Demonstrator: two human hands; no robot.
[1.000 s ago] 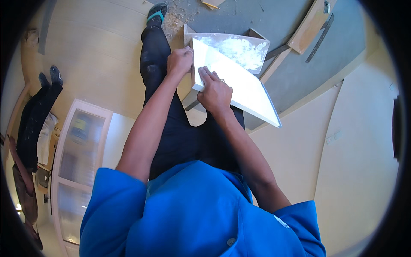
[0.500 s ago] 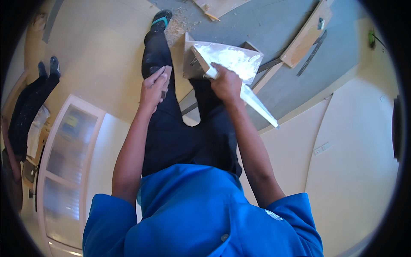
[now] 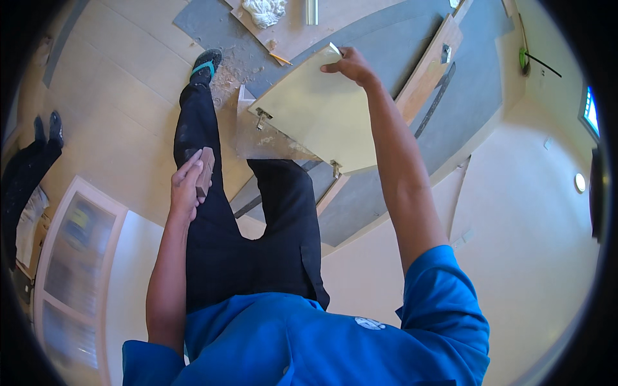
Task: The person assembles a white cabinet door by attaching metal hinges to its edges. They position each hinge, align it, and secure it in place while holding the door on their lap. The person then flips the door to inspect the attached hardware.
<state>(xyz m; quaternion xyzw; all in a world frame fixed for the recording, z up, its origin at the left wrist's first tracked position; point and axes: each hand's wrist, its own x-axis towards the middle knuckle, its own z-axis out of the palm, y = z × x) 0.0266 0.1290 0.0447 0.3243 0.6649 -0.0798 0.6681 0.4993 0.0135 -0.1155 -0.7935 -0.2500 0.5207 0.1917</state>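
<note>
My right hand (image 3: 351, 64) grips the top corner of a pale cream cabinet door panel (image 3: 322, 119) and holds it raised and tilted above the floor. Two metal hinges (image 3: 262, 116) sit along the panel's lower-left edge. My left hand (image 3: 187, 183) hangs lower, beside my thigh, closed around a small brown wooden block (image 3: 205, 170). My legs in dark trousers and a foot in a teal-strapped sandal (image 3: 206, 64) reach away below the panel.
Grey mats (image 3: 386, 193) cover part of the light floor. A long wooden board (image 3: 428, 67), a white rag (image 3: 265, 9), sawdust (image 3: 225, 77) and a pencil (image 3: 280, 59) lie there. Another person's dark-clad legs (image 3: 26, 167) stand at the left, near a glazed cabinet door (image 3: 71, 257).
My right hand has lifted the panel up and turned it so its pale face shows. My left hand let go of the panel, dropped to my thigh and now holds the wooden block.
</note>
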